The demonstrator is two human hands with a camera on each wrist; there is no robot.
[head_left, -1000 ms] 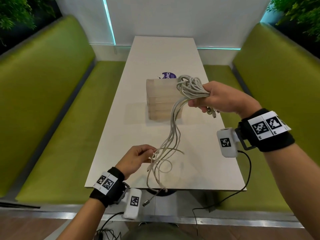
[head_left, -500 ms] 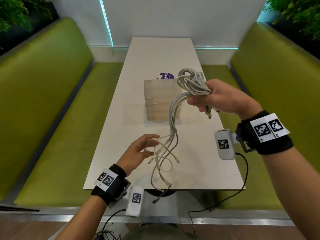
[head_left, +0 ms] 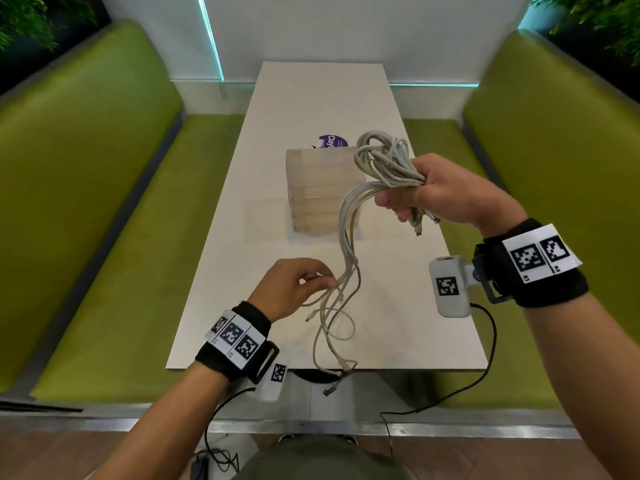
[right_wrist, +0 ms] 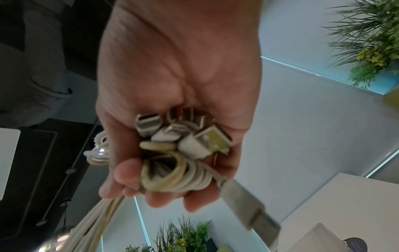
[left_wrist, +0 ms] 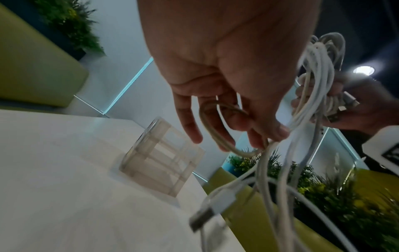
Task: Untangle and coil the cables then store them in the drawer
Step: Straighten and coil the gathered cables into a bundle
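My right hand (head_left: 401,202) is held above the table (head_left: 242,306) and grips a tangled bundle of white cables (head_left: 384,161). Its fist (right_wrist: 172,179) closes round the coiled strands and several USB plugs (right_wrist: 205,141). The loose ends (head_left: 341,306) hang down to the table's near edge. My left hand (head_left: 325,280) is lower, at the hanging strands. Its curled fingers (left_wrist: 228,129) hook a beige cable loop (left_wrist: 213,134), and thumb and finger pinch it. A USB plug (left_wrist: 205,216) dangles below. The translucent drawer unit (head_left: 318,188) stands mid-table with its drawers closed.
Green bench seats (head_left: 104,237) run along both sides of the narrow white table. A purple round sticker (head_left: 330,142) lies behind the drawer unit. Black sensor leads (head_left: 485,358) trail from my wrist bands past the table's near edge.
My left hand let go of the strands and spread its fingers, then curled round a cable loop again. My right hand kept its grip on the bundle and rose slightly.
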